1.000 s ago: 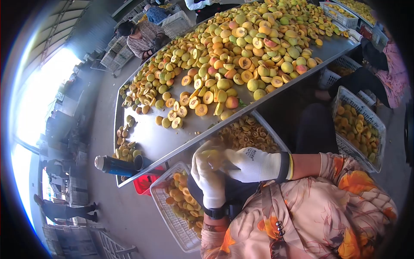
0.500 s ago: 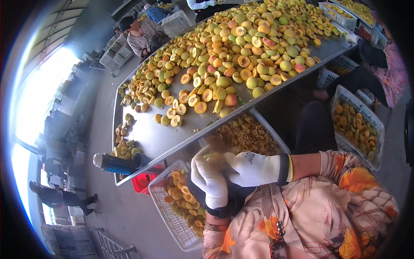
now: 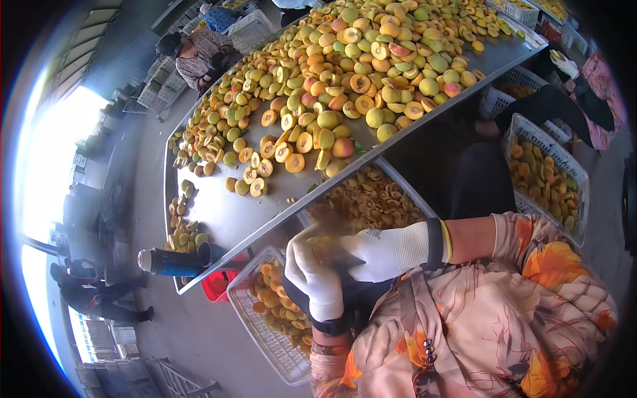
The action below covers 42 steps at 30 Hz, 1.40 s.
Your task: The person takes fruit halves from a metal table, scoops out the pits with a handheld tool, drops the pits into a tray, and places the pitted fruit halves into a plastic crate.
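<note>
My left hand (image 3: 313, 272), in a white glove with a dark wristband below it, has its fingers wrapped round a yellowish fruit piece (image 3: 325, 249), which is blurred. Against the same piece my right hand (image 3: 381, 254), gloved in white, is closed, its fingertips smeared by motion; what it grips is hidden. Both hands meet over my dark-clad lap, just in front of the metal table (image 3: 259, 229). Behind them lies a crate (image 3: 408, 190) of fruit pieces and peel-like scraps.
Halved fruit (image 3: 361, 83) is heaped on the table. A blue flask (image 3: 174, 262) lies at its left corner, above a red container (image 3: 215, 285). Fruit crates stand at left (image 3: 249, 325) and right (image 3: 577, 176). Co-workers sit across the table (image 3: 199, 56) and at right (image 3: 600, 99).
The view has shifted slightly, so the table appears further left and up. My hands stay together. At right, the co-worker's gloved hand has come off the table edge. A distant person now bends forward.
</note>
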Each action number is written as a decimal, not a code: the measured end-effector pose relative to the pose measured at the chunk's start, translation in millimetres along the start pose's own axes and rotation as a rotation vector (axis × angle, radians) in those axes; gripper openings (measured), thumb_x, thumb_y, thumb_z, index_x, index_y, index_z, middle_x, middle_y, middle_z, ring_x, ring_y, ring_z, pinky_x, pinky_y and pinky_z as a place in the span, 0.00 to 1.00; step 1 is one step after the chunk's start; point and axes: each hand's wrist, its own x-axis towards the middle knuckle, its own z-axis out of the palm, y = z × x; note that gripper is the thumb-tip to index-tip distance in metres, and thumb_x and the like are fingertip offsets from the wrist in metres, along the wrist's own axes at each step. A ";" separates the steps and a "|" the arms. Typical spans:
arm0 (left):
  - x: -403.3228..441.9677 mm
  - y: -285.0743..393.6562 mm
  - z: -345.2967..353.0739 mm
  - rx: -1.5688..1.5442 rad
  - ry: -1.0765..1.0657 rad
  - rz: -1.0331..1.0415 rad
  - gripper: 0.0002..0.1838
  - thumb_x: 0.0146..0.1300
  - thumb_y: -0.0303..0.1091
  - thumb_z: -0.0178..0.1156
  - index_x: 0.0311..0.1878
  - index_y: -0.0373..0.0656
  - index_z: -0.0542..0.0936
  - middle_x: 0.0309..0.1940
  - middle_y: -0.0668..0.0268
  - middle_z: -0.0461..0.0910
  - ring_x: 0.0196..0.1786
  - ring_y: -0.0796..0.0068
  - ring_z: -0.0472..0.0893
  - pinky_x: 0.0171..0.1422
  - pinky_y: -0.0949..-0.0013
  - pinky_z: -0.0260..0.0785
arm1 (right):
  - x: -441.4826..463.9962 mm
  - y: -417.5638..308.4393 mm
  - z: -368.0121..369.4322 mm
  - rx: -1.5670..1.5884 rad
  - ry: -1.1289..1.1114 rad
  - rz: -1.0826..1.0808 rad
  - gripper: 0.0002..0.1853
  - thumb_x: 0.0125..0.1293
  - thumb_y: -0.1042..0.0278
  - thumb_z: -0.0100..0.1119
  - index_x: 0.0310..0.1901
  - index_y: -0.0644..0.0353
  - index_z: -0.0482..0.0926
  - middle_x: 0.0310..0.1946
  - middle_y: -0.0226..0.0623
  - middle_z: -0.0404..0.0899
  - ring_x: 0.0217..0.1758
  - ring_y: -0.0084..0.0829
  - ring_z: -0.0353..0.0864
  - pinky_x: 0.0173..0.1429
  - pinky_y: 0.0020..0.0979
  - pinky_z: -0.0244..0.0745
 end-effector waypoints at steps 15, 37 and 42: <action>4.0 -3.4 9.6 0.065 0.014 0.023 0.25 0.82 0.44 0.44 0.44 0.32 0.84 0.29 0.63 0.82 0.32 0.76 0.77 0.42 0.70 0.71 | -8.8 -26.3 -21.3 -0.182 0.195 -0.007 0.10 0.65 0.67 0.63 0.41 0.63 0.75 0.32 0.55 0.83 0.33 0.55 0.85 0.37 0.50 0.78; 4.1 -27.2 12.0 0.194 -0.090 0.178 0.20 0.81 0.41 0.52 0.50 0.32 0.83 0.38 0.66 0.83 0.40 0.77 0.80 0.49 0.72 0.73 | -4.6 -4.5 -7.8 -0.153 0.402 -0.162 0.12 0.66 0.66 0.67 0.43 0.59 0.74 0.24 0.52 0.81 0.28 0.55 0.84 0.32 0.48 0.76; 12.3 -17.3 6.4 -0.197 -0.035 -0.146 0.24 0.81 0.48 0.51 0.51 0.32 0.84 0.39 0.64 0.83 0.40 0.78 0.79 0.48 0.75 0.72 | -22.6 17.5 -9.6 -0.101 0.295 -0.029 0.12 0.66 0.66 0.67 0.43 0.61 0.75 0.25 0.54 0.81 0.30 0.57 0.84 0.33 0.48 0.76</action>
